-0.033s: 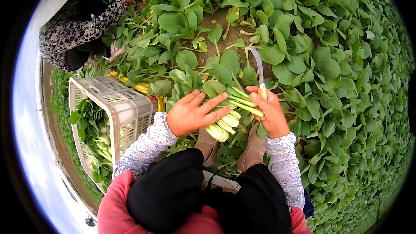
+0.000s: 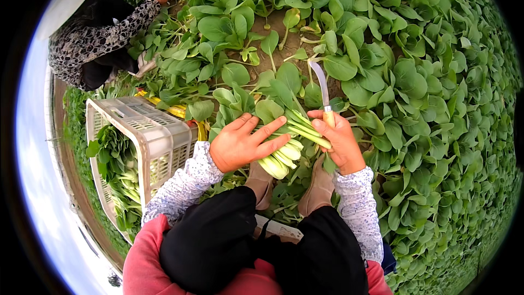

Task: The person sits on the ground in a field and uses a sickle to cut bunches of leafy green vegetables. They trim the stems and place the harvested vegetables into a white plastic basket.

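Note:
Between my hands is a bunch of bok choy (image 2: 279, 159), its pale thick stem bases toward me and its green leaves pointing away. My left hand (image 2: 245, 142) lies over the bunch with its fingers apart, gripping it from above; the thumb side and palm are hidden. In my right hand (image 2: 339, 141) is a curved harvesting knife (image 2: 322, 82), its light handle in the fist and its blade pointing away from me. Several cut green stalks (image 2: 308, 128) reach from the bunch to the right thumb.
A white plastic crate (image 2: 143, 147) full of greens lies on its side at my left. Dense leafy plants (image 2: 426, 131) spread right and ahead, with bare soil (image 2: 281, 27) among them. My shoes (image 2: 317, 188) are below my hands. Another person (image 2: 103, 43) works at the upper left.
The knife blade has tilted very slightly to the left. My hands and the bok choy are otherwise nearly unmoved.

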Demonstrator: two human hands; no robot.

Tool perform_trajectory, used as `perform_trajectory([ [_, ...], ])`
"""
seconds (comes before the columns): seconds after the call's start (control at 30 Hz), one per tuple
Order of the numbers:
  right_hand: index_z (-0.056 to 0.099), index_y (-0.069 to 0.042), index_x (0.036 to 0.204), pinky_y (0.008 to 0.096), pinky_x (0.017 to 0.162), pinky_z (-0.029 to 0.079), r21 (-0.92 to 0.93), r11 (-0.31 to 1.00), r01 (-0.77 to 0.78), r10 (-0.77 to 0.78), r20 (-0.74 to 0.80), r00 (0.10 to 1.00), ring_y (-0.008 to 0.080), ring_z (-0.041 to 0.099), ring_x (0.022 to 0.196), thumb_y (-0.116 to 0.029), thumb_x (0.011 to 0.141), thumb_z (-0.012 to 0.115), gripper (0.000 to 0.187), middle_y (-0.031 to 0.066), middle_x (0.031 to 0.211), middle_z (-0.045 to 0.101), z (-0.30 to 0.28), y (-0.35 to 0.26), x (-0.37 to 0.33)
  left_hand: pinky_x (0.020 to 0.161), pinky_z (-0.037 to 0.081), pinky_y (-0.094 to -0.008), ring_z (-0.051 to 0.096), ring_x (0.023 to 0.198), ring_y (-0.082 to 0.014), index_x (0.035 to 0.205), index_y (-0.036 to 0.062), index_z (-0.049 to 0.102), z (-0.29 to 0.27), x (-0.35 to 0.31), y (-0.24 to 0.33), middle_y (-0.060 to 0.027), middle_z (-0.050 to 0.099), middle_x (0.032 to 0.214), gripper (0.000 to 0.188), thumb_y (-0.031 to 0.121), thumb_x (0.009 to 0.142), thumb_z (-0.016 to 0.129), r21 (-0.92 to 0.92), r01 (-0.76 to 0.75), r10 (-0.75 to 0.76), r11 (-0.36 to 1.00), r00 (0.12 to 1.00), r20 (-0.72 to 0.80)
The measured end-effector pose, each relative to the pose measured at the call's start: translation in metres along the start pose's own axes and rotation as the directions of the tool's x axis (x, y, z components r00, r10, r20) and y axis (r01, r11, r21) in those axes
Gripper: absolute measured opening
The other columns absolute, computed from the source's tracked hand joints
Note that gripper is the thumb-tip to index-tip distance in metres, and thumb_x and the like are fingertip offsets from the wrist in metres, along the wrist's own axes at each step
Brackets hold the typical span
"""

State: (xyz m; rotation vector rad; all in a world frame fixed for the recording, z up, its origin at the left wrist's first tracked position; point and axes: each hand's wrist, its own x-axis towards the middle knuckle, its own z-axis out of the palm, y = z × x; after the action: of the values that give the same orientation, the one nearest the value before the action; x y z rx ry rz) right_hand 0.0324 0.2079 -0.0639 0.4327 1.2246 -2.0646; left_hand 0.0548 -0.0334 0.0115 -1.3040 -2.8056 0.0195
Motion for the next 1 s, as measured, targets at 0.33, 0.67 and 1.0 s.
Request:
perform_trajectory([
  [0.33, 0.057, -0.001, 0.104, 0.0213, 0.065, 0.045, -0.157, 0.926, 0.345, -0.378, -0.331, 0.864, 0.0074, 0.052, 0.071, -0.005, 0.081, 0.069, 0.027, 0.0011, 0.089, 0.058, -0.015, -0.011, 0.005, 0.074, 0.051, -0.0331, 0.061, 0.080, -0.0240, 0.116, 0.0211, 0.060, 0.003, 0.008, 0.003, -0.0083, 0.050, 0.135, 0.054, 0.012, 0.063, 0.065, -0.223, 0.078, -0.066, 0.972, 0.996, 0.063],
  [0.67, 0.060, 0.000, 0.097, 0.0219, 0.063, 0.044, -0.477, 0.785, 0.395, -0.573, -0.317, 0.755, 0.0072, 0.052, 0.069, -0.002, 0.080, 0.068, 0.019, 0.0022, 0.089, 0.062, -0.005, -0.031, -0.007, 0.093, 0.045, -0.0318, 0.058, 0.111, -0.0200, 0.122, 0.0053, 0.052, -0.020, -0.003, -0.025, -0.0112, 0.053, 0.132, 0.066, 0.003, 0.061, 0.075, -0.824, 0.483, -0.332, 0.295, 0.861, 0.386],
  [1.0, 0.061, 0.000, 0.088, 0.0259, 0.069, 0.046, -0.508, 0.829, 0.234, -0.144, 0.210, 0.967, 0.0119, 0.056, 0.075, -0.010, 0.078, 0.072, 0.019, 0.0040, 0.084, 0.058, 0.030, -0.054, -0.027, 0.095, 0.043, -0.0307, 0.056, 0.106, -0.0161, 0.124, -0.0014, 0.046, -0.002, 0.002, -0.061, -0.0074, 0.057, 0.119, 0.064, 0.001, 0.067, 0.073, -0.912, 0.374, -0.611, -0.168, 0.686, 0.394],
])
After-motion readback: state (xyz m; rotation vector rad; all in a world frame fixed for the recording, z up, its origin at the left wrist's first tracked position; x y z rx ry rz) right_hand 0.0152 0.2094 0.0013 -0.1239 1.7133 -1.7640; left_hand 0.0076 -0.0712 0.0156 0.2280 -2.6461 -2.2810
